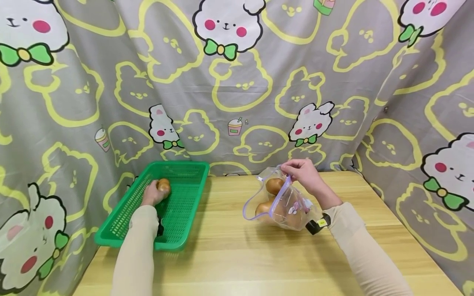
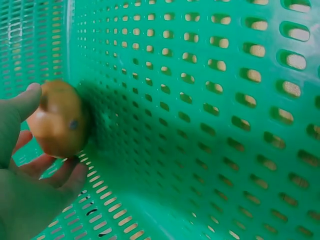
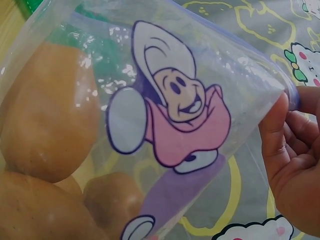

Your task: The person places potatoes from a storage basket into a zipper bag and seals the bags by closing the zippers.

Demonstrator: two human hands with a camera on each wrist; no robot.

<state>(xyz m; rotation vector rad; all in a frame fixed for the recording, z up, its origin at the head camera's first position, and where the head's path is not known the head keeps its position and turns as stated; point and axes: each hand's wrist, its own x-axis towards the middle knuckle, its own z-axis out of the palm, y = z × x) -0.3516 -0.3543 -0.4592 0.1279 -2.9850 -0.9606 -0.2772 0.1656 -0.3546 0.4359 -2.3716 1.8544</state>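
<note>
In the head view my left hand (image 1: pixel 151 195) is inside the green basket (image 1: pixel 201 193) and holds a brown potato (image 1: pixel 164 186) near its left side. The left wrist view shows the thumb against the upper part of this potato (image 2: pixel 60 122) and the fingers curled under it. My right hand (image 1: pixel 304 174) pinches the upper edge of a clear plastic zip bag (image 1: pixel 296 211) with purple trim. Several brown potatoes (image 3: pixel 50 112) lie in the bag, visible through the plastic. The bag has a cartoon figure in pink (image 3: pixel 185 130) printed on it, and its mouth gapes toward the left.
Basket and bag stand apart on a light wooden table (image 1: pixel 222 263), basket left, bag right. Behind and beside the table hangs a grey curtain (image 1: pixel 192 86) with rabbit prints. A black wrist camera (image 1: pixel 316 225) sits by the right sleeve, close to the bag.
</note>
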